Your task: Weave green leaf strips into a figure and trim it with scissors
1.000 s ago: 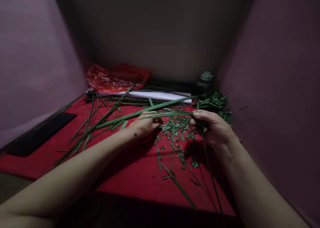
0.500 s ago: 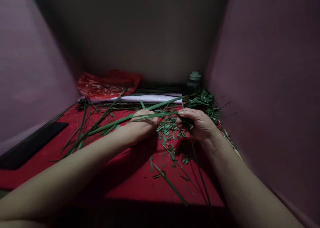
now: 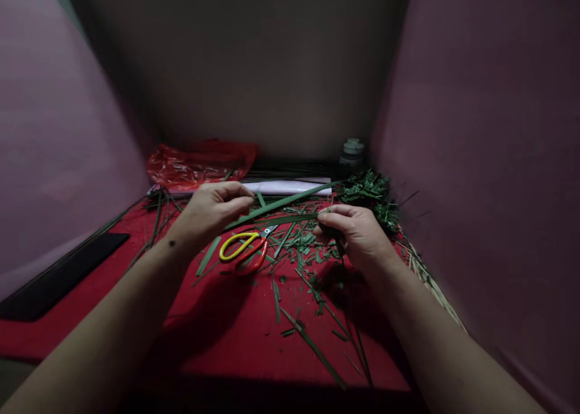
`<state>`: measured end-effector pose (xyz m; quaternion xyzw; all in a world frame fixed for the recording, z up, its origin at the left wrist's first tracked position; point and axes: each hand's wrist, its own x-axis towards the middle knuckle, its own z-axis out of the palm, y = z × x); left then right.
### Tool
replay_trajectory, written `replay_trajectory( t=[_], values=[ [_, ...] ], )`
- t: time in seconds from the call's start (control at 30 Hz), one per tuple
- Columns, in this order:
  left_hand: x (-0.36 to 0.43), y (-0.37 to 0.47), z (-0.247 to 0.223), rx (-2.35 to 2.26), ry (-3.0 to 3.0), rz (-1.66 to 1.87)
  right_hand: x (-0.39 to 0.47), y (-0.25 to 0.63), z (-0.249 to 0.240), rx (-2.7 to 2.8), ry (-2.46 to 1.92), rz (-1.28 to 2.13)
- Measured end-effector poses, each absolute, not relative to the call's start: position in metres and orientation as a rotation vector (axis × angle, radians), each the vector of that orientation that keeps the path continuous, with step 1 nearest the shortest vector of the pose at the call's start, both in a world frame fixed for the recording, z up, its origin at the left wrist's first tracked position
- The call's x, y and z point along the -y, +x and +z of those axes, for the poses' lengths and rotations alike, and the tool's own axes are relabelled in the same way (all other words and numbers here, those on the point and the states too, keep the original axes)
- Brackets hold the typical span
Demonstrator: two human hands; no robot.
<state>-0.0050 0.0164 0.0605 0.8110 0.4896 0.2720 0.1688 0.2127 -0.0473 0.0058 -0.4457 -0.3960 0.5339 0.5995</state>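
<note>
My right hand [image 3: 351, 229] pinches a narrow green leaf strip [image 3: 292, 219] between thumb and fingers. The strip stretches left from my fingertips, and a thin stem hangs below this hand. Dark green material inside the right palm is mostly hidden. To the left, my left hand [image 3: 217, 211] is raised with its fingers curled and thumb and forefinger drawn together; anything between them is too small to make out. Scissors [image 3: 242, 251] with one yellow and one red handle lie on the red cloth [image 3: 217, 323] below the strip. A wider green leaf [image 3: 290, 201] lies behind it.
Leaf cuttings [image 3: 312, 251] litter the red cloth. At the back are a red plastic bag [image 3: 199, 163], a pale roll [image 3: 281, 188], a white-capped bottle [image 3: 352, 152] and a leafy green bunch [image 3: 367, 187]. A black flat piece [image 3: 67, 275] lies left. Pinkish walls enclose both sides.
My left hand has lifted and moved left, away from the cloth, and the scissors now show where it was. The right hand keeps its hold, with the strip sagging slightly lower.
</note>
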Motion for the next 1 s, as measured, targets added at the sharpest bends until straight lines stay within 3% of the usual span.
replay_trajectory(
  t=[0.17,1.0],
  values=[
    [0.027,0.029,0.053,-1.005,2.343,0.656,0.051,0.204,0.006,0.964,-1.038,1.164],
    [0.027,0.039,0.029,-0.84,2.59,0.869,0.048,0.199,-0.005,0.901,-0.926,1.276]
  ],
)
